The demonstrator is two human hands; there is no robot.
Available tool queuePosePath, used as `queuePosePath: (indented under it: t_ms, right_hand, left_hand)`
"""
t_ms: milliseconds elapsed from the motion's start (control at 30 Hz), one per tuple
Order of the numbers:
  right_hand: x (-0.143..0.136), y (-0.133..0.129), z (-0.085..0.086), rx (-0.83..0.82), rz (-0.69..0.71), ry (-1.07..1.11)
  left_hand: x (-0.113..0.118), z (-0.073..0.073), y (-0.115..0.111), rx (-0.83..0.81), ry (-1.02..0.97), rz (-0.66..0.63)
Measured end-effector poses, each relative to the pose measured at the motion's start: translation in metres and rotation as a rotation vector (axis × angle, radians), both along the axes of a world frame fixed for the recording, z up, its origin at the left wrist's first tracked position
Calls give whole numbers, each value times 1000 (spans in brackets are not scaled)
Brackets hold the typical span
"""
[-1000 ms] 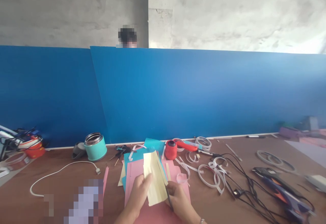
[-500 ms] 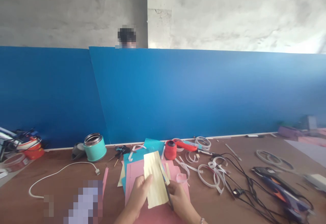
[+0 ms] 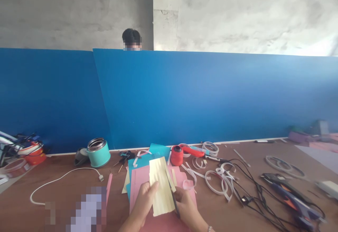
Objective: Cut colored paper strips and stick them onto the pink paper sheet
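One yellow sheet (image 3: 163, 195), pinched in the left hand (image 3: 144, 197); right hand (image 3: 186, 204) grips dark scissors (image 3: 176, 205), apparently trimming its right edge; further cutting calls for steadiness.

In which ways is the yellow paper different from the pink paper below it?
The yellow paper is raised in the left hand, while the pink paper lies below, partly over blue paper. The yellow paper looks smaller and narrower; the pink paper spreads wider on both sides. Both are thin sheet material.
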State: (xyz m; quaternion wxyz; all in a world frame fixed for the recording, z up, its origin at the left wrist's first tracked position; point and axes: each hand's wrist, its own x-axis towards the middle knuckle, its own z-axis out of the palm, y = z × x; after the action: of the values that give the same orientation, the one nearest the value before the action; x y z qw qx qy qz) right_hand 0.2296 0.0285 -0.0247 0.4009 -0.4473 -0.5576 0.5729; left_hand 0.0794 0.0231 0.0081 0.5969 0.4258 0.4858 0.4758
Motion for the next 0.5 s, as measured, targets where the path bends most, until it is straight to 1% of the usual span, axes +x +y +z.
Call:
queuePosePath:
  t_ms: [100,200,367,500]
  right_hand:
    - [1,1,-3,-9,-13,-9]
    - [2,1,-4,-10,-40,-18]
    - [1,0,-5,21,-38,-5]
    - [2,1,-9,27,-53,-54]
  left_hand:
    - [1,1,-1,0,-3,-3]
    - [2,0,-3,-1,-48,-28]
    - [3,-2,-3,11,-95,-48]
    - [2,-3,-2,9,-98,-48]
